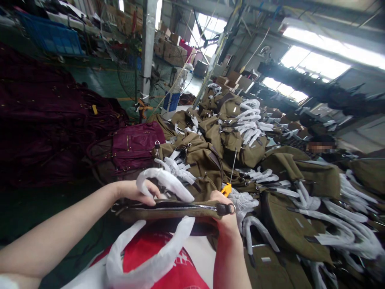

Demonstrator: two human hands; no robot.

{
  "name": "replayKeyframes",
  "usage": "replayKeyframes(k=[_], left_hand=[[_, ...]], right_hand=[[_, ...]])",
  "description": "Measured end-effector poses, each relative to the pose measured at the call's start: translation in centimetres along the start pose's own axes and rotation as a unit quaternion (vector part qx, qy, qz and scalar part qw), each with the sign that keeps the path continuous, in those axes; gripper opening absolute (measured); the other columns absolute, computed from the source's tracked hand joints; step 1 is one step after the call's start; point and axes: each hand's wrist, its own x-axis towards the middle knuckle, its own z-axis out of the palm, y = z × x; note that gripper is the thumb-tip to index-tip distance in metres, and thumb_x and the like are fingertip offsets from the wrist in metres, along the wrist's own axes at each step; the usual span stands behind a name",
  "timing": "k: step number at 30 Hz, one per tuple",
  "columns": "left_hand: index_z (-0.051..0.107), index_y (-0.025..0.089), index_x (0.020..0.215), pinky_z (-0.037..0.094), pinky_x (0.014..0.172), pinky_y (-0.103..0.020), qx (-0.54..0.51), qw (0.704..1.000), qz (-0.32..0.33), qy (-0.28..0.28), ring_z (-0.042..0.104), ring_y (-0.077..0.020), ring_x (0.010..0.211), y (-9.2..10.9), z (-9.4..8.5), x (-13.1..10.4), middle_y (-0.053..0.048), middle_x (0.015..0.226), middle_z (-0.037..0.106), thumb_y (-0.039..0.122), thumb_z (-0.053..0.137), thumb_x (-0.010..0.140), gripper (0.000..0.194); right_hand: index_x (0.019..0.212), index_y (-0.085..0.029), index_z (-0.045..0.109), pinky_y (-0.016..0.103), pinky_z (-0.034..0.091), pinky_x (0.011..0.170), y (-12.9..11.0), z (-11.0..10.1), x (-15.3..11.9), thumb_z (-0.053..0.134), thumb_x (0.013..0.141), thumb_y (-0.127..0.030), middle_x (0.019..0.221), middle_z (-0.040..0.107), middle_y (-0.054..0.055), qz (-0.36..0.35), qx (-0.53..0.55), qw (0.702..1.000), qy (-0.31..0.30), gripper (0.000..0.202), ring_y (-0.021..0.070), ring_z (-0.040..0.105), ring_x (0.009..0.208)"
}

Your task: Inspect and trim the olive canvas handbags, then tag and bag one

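Observation:
An olive bag (180,214) with a metal zipper along its top is held up in front of my body. Its two handles are wrapped in white paper, one (167,180) on the far side and one (150,265) hanging toward me. My left hand (141,193) grips the bag's top edge near the left end, fingers bent beside the far handle. At the right end, by the dark zipper tab and metal ring, my right hand (224,206) is closed round the bag. An orange-yellow tool (226,190) with a thin metal shaft sticks up from my right hand.
Olive bags (285,224) with white-wrapped handles are heaped ahead and to the right. Purple bags (136,144) are piled at the left. A metal post (147,52) and a fan (129,74) stand beyond. Another person (321,146) is partly visible at the right.

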Motion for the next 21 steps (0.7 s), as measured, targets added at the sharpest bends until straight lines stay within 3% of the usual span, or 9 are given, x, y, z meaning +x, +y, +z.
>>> replayKeyframes(k=[2, 4, 7, 10, 12, 15, 17, 19, 21], left_hand=[[0.073, 0.018, 0.101, 0.052, 0.084, -0.027, -0.010, 0.998, -0.062, 0.004, 0.066, -0.0228, 0.093, -0.5, 0.8, 0.4, -0.006, 0.098, 0.073, 0.058, 0.060, 0.081, 0.047], [0.073, 0.018, 0.097, 0.050, 0.083, -0.028, 0.042, 0.993, -0.084, 0.072, 0.065, -0.0218, 0.089, -1.2, 1.8, 0.9, -0.006, 0.093, 0.072, 0.058, 0.053, 0.085, 0.046], [0.073, 0.019, 0.091, 0.047, 0.083, -0.027, 0.156, 0.977, -0.030, 0.144, 0.062, -0.0203, 0.088, -1.8, 2.9, 1.4, -0.005, 0.091, 0.069, 0.042, 0.061, 0.081, 0.028], [0.072, 0.018, 0.089, 0.045, 0.081, -0.025, 0.174, 0.975, 0.030, 0.134, 0.061, -0.0183, 0.086, -2.0, 3.5, 1.7, -0.005, 0.089, 0.067, 0.030, 0.060, 0.078, 0.020], [0.067, 0.017, 0.075, 0.043, 0.073, -0.025, 0.158, 0.975, 0.015, 0.154, 0.059, -0.0163, 0.075, -1.8, 3.6, 1.7, -0.003, 0.076, 0.064, 0.030, 0.052, 0.083, 0.022], [0.058, 0.018, 0.063, 0.040, 0.065, -0.025, 0.134, 0.967, -0.018, 0.217, 0.054, -0.0144, 0.065, -0.7, 3.7, 1.3, 0.000, 0.064, 0.058, 0.032, 0.050, 0.086, 0.029], [0.059, 0.018, 0.065, 0.039, 0.064, -0.025, 0.121, 0.962, -0.023, 0.245, 0.055, -0.0143, 0.065, 0.5, 3.8, 1.0, 0.001, 0.065, 0.059, 0.033, 0.051, 0.086, 0.028], [0.060, 0.018, 0.065, 0.038, 0.063, -0.025, 0.121, 0.955, -0.037, 0.267, 0.055, -0.0145, 0.065, 1.7, 4.0, 0.6, 0.001, 0.065, 0.060, 0.032, 0.051, 0.086, 0.027], [0.058, 0.018, 0.062, 0.037, 0.061, -0.025, 0.117, 0.952, -0.049, 0.280, 0.055, -0.0145, 0.064, 2.5, 4.2, 0.2, 0.001, 0.063, 0.059, 0.031, 0.052, 0.085, 0.027]], right_hand=[[0.063, -0.019, 0.062, 0.027, 0.037, 0.054, 0.6, 0.1, 0.0, 0.073, 0.071, -0.034, 0.065, 0.052, -0.002, 0.013, 0.023, 1.000, 0.003, 0.021, 0.0137, 0.047, 0.059], [0.064, -0.018, 0.062, 0.026, 0.038, 0.054, 1.2, 0.3, 0.0, 0.077, 0.068, -0.038, 0.066, 0.052, -0.002, 0.031, 0.028, 0.999, 0.007, 0.025, 0.0133, 0.047, 0.060], [0.066, -0.017, 0.061, 0.026, 0.040, 0.055, 2.0, 0.8, 0.0, 0.080, 0.065, -0.041, 0.067, 0.053, -0.002, 0.061, 0.014, 0.998, 0.010, 0.031, 0.0131, 0.049, 0.060], [0.076, -0.018, 0.062, 0.028, 0.047, 0.061, 1.8, 1.2, -0.1, 0.075, 0.071, -0.043, 0.072, 0.058, 0.000, 0.069, -0.041, 0.997, 0.014, 0.029, 0.0160, 0.056, 0.065], [0.103, -0.018, 0.063, 0.038, 0.052, 0.081, 0.6, 1.5, -0.4, 0.071, 0.075, -0.039, 0.096, 0.065, 0.007, 0.035, -0.138, 0.988, 0.052, 0.036, 0.0234, 0.062, 0.090], [0.140, -0.020, 0.042, 0.054, 0.036, 0.110, -2.3, 2.4, -0.7, 0.066, 0.078, -0.027, 0.141, 0.047, 0.016, -0.069, -0.285, 0.951, 0.098, 0.066, 0.0321, 0.042, 0.133], [0.143, -0.022, 0.040, 0.055, 0.029, 0.116, -4.0, 3.3, -0.6, 0.063, 0.078, -0.020, 0.148, 0.042, 0.014, -0.133, -0.328, 0.935, 0.009, 0.069, 0.0315, 0.034, 0.140], [0.139, -0.022, 0.046, 0.050, 0.030, 0.117, -4.9, 4.5, -0.1, 0.062, 0.078, -0.016, 0.142, 0.050, 0.010, -0.164, -0.343, 0.916, -0.125, 0.064, 0.0282, 0.040, 0.137], [0.134, -0.024, 0.052, 0.046, 0.032, 0.116, -5.0, 5.9, 0.7, 0.062, 0.080, -0.014, 0.136, 0.058, 0.007, -0.164, -0.362, 0.895, -0.204, 0.055, 0.0255, 0.046, 0.131]])
